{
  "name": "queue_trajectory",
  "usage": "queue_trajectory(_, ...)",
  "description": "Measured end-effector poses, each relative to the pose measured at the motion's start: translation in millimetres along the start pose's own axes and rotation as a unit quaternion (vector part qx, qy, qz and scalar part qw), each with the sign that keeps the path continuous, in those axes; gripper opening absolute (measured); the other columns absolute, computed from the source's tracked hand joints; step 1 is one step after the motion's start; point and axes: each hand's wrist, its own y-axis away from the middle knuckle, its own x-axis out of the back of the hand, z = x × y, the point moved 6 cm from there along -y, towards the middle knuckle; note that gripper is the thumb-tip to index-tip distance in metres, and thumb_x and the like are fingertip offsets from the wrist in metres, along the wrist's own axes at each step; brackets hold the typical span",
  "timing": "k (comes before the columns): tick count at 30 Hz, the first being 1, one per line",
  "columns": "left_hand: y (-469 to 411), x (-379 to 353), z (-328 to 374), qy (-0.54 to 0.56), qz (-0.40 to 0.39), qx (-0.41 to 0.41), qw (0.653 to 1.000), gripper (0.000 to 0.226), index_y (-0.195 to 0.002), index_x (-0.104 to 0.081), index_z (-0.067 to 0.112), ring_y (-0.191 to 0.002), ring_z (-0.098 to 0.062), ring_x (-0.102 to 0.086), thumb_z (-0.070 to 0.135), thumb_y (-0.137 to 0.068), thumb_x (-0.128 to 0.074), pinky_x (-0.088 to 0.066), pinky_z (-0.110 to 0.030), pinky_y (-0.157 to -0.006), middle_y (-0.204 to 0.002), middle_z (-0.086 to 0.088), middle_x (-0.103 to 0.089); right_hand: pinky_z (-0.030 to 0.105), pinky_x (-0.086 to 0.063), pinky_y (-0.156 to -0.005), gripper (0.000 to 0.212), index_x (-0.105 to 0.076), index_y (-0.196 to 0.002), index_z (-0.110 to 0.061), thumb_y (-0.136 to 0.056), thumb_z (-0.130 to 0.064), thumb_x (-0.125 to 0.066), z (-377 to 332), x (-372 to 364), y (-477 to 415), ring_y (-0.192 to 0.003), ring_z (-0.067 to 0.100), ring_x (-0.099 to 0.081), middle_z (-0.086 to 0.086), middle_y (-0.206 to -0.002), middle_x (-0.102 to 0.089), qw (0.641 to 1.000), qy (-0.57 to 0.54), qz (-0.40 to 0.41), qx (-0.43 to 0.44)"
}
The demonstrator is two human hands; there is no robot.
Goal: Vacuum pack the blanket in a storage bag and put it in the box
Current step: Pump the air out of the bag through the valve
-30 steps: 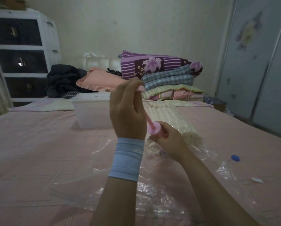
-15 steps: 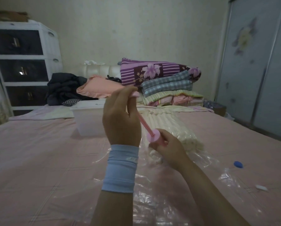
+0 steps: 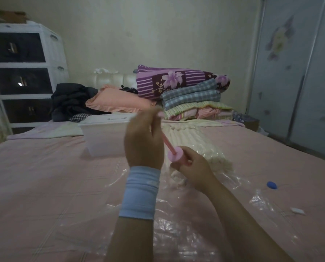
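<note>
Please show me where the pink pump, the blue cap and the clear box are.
pink pump (image 3: 176, 157): head view, round top end.
blue cap (image 3: 271, 185): head view, its middle.
clear box (image 3: 103, 140): head view, front wall.

On the bed (image 3: 44, 176) lies the storage bag (image 3: 169, 233) with the blanket (image 3: 195, 144) in it. The pump (image 3: 176, 156), held by the left hand (image 3: 142, 144) and right hand (image 3: 193, 171), stands before the blanket. The box (image 3: 103, 137) sits left of the blanket, with folded bedding (image 3: 186, 91) behind.

No text, brand or number is legible. A faint mark on the blue wristband (image 3: 152, 183), lower centre, is too blurred to read.
</note>
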Motion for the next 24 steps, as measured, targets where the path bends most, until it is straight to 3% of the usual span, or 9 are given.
queue_trajectory(2, -15, 17, 9, -0.004, 0.061, -0.029, 0.998, 0.017, -0.105, -0.071, 0.009, -0.091, -0.012, -0.064, 0.014, -0.095, -0.057, -0.051, -0.022, -0.084, -0.100, -0.001, -0.071, 0.022, -0.051, -0.081, 0.041, -0.065, -0.114, -0.042, -0.079, -0.031, -0.083, 2, 0, 1, -0.093, 0.001, -0.065, -0.020, -0.104, -0.070, 1.000, -0.001, -0.003, -0.005)
queue_trajectory(5, -3, 9, 3, -0.012, 0.072, -0.015, 0.997, 0.015, -0.104, -0.070, 0.011, -0.093, -0.014, -0.063, 0.011, -0.095, -0.058, -0.050, -0.024, -0.084, -0.100, 0.000, -0.070, 0.025, -0.052, -0.085, 0.045, -0.065, -0.115, -0.044, -0.076, -0.034, -0.085, 3, -2, 0, -0.096, 0.002, -0.065, -0.020, -0.105, -0.070, 1.000, 0.003, 0.000, -0.004)
queue_trajectory(8, 43, -28, -23, 0.002, -0.049, 0.049, 0.998, 0.016, -0.103, -0.069, 0.015, -0.091, -0.015, -0.063, 0.009, -0.093, -0.058, -0.053, -0.035, -0.083, -0.099, 0.001, -0.069, 0.026, -0.052, -0.084, 0.044, -0.066, -0.117, -0.039, -0.077, -0.035, -0.083, 1, -4, 0, -0.096, 0.004, -0.066, -0.016, -0.106, -0.071, 1.000, -0.004, 0.002, 0.001)
queue_trajectory(10, 72, -50, -39, 0.002, -0.165, 0.105, 0.981, 0.017, -0.103, -0.070, 0.019, -0.092, -0.013, -0.062, 0.015, -0.092, -0.057, -0.053, -0.039, -0.083, -0.101, 0.005, -0.069, 0.021, -0.050, -0.079, 0.040, -0.067, -0.115, -0.036, -0.078, -0.050, -0.074, -5, -6, 4, -0.092, 0.002, -0.067, -0.015, -0.100, -0.072, 1.000, -0.017, 0.001, 0.007)
queue_trajectory(12, 77, -55, -45, -0.003, -0.193, 0.127, 0.973, 0.017, -0.102, -0.071, 0.021, -0.091, -0.013, -0.062, 0.017, -0.091, -0.059, -0.053, -0.039, -0.082, -0.100, 0.007, -0.070, 0.019, -0.050, -0.076, 0.049, -0.068, -0.113, -0.037, -0.074, -0.065, -0.063, -9, -7, 7, -0.091, 0.001, -0.067, -0.015, -0.099, -0.072, 1.000, -0.022, 0.001, 0.012)
queue_trajectory(16, 31, -28, -19, -0.004, -0.089, 0.045, 0.995, 0.016, -0.102, -0.072, 0.017, -0.084, -0.015, -0.065, 0.017, -0.093, -0.059, -0.056, -0.035, -0.077, -0.096, 0.002, -0.072, 0.030, -0.053, -0.089, 0.046, -0.064, -0.120, -0.039, -0.076, -0.043, -0.080, 0, -3, 0, -0.100, 0.006, -0.065, -0.015, -0.109, -0.071, 1.000, -0.003, 0.007, 0.003)
queue_trajectory(20, -5, 11, -1, -0.011, 0.063, -0.009, 0.998, 0.015, -0.103, -0.070, 0.012, -0.090, -0.015, -0.065, 0.012, -0.094, -0.058, -0.051, -0.025, -0.081, -0.098, 0.002, -0.070, 0.023, -0.051, -0.084, 0.045, -0.065, -0.116, -0.041, -0.077, -0.031, -0.084, 4, -2, 0, -0.097, 0.003, -0.064, -0.017, -0.107, -0.070, 1.000, -0.008, -0.003, -0.007)
queue_trajectory(22, -1, 11, -2, -0.021, 0.088, -0.005, 0.996, 0.015, -0.103, -0.070, 0.012, -0.091, -0.014, -0.063, 0.011, -0.095, -0.057, -0.049, -0.022, -0.082, -0.098, 0.002, -0.069, 0.022, -0.050, -0.083, 0.045, -0.066, -0.116, -0.040, -0.076, -0.030, -0.085, 3, -4, 1, -0.097, 0.005, -0.064, -0.016, -0.107, -0.070, 1.000, -0.011, -0.002, -0.001)
queue_trajectory(24, 19, -5, -11, -0.026, 0.050, 0.021, 0.998, 0.014, -0.102, -0.069, 0.014, -0.089, -0.014, -0.061, 0.010, -0.094, -0.058, -0.049, -0.023, -0.081, -0.097, 0.002, -0.068, 0.025, -0.052, -0.084, 0.047, -0.066, -0.117, -0.039, -0.076, -0.031, -0.085, 3, -5, 0, -0.099, 0.007, -0.065, -0.014, -0.108, -0.071, 1.000, -0.010, -0.001, 0.003)
